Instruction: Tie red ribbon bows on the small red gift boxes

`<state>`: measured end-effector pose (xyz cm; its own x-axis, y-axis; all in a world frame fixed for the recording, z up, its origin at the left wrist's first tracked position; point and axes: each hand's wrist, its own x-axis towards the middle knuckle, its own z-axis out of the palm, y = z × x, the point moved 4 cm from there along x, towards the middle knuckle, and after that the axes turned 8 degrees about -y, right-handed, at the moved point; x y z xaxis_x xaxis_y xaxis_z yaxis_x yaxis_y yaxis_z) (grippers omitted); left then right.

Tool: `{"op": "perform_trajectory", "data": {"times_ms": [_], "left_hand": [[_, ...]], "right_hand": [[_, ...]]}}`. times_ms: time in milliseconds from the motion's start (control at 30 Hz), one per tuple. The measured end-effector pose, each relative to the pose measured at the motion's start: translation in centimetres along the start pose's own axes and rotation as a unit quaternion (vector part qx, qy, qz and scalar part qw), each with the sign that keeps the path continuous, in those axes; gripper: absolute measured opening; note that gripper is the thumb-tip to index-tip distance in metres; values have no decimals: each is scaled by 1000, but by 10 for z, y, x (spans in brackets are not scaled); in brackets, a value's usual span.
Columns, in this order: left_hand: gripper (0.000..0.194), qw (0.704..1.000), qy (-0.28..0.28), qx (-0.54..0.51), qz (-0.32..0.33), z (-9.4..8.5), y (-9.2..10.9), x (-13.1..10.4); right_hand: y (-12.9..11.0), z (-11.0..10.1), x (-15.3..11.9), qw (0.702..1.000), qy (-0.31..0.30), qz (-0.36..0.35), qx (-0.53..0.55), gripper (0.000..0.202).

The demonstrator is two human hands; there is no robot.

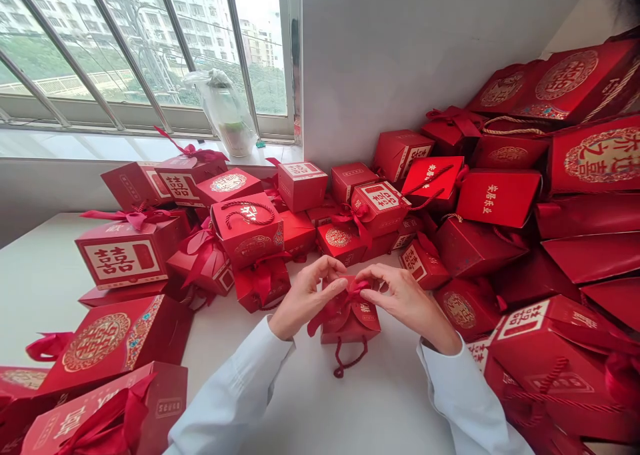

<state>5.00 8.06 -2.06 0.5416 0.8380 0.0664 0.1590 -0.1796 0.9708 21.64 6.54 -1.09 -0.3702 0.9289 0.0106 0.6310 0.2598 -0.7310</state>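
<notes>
A small red gift box (pixel 345 331) sits on the white table between my hands, its folded top tied with a red satin ribbon (pixel 356 293). My left hand (pixel 310 298) is curled at the ribbon's left side, thumb and forefinger close together on it; its other fingers are partly hidden. At the knot's right side, my right hand (pixel 405 301) pinches the ribbon between thumb and fingers. A twisted red cord handle (pixel 350 365) hangs from the box's near side onto the table.
Red gift boxes with ribbons crowd the table: a left group (pixel 125 248), a back group (pixel 300 185) and a tall pile (pixel 500 198) on the right. A large box (pixel 565 348) stands near my right sleeve. A bagged cup (pixel 233 125) rests on the sill by the barred window.
</notes>
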Motion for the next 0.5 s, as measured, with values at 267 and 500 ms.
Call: {"op": "perform_trajectory", "data": {"times_ms": [267, 500], "left_hand": [[28, 973, 53, -218, -60, 5, -13, 2], [28, 957, 65, -269, -87, 4, -16, 3]], "right_hand": [[3, 6, 2, 1000, -7, -9, 6, 13], [1, 6, 1, 999, -26, -7, 18, 11]]}}
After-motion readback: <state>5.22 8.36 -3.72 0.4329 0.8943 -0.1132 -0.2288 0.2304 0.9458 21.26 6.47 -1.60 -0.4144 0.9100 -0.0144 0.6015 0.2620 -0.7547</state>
